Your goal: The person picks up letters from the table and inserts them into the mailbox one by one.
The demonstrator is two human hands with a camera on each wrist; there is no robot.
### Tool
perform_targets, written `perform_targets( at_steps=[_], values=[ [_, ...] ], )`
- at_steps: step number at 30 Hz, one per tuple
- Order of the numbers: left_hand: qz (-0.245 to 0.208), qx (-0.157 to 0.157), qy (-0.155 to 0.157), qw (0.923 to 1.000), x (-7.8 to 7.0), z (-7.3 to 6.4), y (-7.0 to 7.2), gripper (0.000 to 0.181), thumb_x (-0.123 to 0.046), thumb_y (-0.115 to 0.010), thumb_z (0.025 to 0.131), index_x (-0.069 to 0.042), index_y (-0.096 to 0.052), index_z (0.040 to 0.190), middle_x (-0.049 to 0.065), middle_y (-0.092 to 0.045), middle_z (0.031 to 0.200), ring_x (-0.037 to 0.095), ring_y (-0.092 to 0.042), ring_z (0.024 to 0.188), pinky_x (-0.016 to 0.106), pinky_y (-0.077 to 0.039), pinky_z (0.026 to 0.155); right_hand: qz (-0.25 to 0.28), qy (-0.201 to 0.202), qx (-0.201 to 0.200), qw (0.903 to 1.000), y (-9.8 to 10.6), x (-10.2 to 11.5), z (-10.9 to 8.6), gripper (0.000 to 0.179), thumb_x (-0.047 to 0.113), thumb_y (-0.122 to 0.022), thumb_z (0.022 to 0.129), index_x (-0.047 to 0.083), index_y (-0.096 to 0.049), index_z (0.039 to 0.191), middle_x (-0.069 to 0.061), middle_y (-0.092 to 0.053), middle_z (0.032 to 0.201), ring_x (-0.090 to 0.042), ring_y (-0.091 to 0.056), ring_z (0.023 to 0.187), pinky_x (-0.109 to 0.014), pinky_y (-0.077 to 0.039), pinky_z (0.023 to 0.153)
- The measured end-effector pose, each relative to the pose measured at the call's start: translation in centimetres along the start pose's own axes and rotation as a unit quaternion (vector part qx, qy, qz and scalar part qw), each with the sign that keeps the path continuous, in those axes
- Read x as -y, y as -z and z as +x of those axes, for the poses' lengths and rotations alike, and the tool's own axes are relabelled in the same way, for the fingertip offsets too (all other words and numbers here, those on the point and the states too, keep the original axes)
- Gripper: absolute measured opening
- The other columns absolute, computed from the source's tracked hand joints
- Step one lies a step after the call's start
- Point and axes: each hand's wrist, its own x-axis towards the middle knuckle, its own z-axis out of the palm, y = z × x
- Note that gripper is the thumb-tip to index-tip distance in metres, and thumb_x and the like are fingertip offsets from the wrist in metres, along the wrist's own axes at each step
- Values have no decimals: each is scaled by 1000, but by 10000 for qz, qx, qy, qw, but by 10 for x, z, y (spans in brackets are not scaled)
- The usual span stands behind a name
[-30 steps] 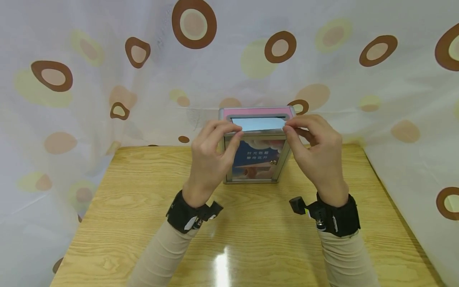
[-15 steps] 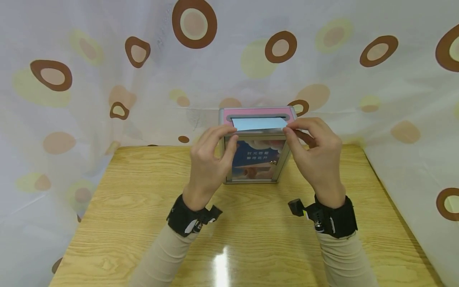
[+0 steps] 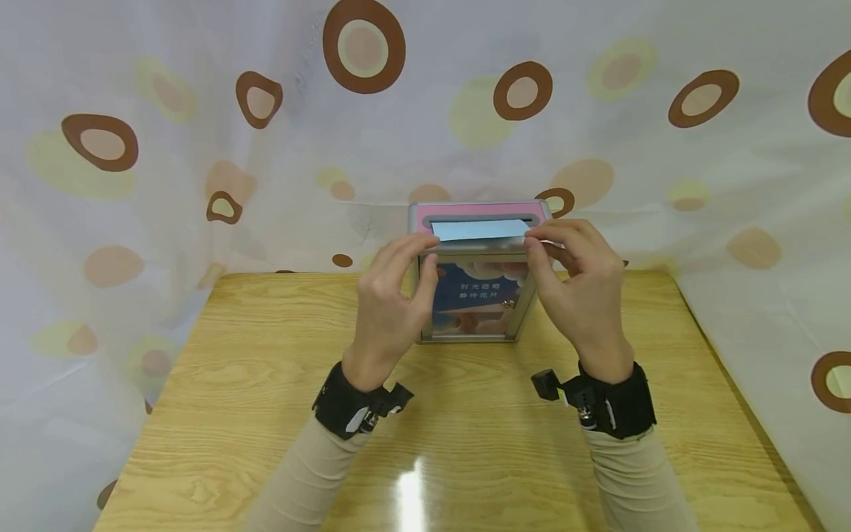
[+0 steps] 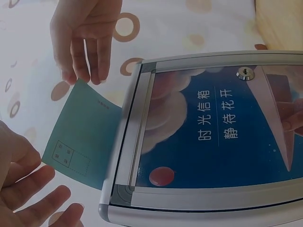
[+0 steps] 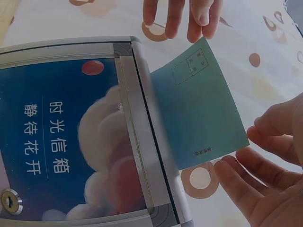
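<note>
A pale blue-green envelope [image 3: 480, 230] with printed postcode marks [image 4: 64, 153] stands partly inside the top slot of a small letter box [image 3: 475, 299]. Its lower part is hidden in the box. My left hand [image 3: 392, 299] is at the envelope's left corner, the index fingertip touching or very near it; the thumb is apart from the paper. At the opposite corner, my right hand [image 3: 580, 284] pinches the paper between thumb and fingertips. In the right wrist view the right hand's other fingers [image 5: 241, 184] spread below that corner.
The letter box has a pink top, a metal frame and a keyed lock [image 4: 245, 73] on its front door. It stands at the back of a wooden table [image 3: 465, 443], near a patterned cloth [image 3: 425, 140] hanging behind.
My left thumb has come away from the envelope, and the left fingers have shifted slightly left. The right hand keeps its hold. The envelope's visible part is nearly the same.
</note>
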Motion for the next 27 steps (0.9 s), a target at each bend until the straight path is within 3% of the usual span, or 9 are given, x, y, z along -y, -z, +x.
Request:
perform_targets(
  at_steps=[14, 27],
  values=[
    [4, 38, 137, 9999, -1, 0, -5, 27, -8, -58, 96, 0, -64, 121, 17, -66, 115, 22, -60, 109, 32, -52, 94, -405, 60, 89, 9991, -1, -5, -1, 15, -4, -64, 88, -4, -71, 101, -18, -65, 102, -21, -62, 91, -18, -54, 83],
    [113, 157, 278, 9994, -1, -6, -5, 29, -8, -57, 96, 1, -64, 122, 18, -65, 117, 22, -58, 111, 34, -51, 94, -583, -40, 72, 9983, -5, 15, -1, 15, -9, -64, 85, -9, -70, 98, -23, -65, 100, -24, -62, 90, -17, -53, 83]
  ],
)
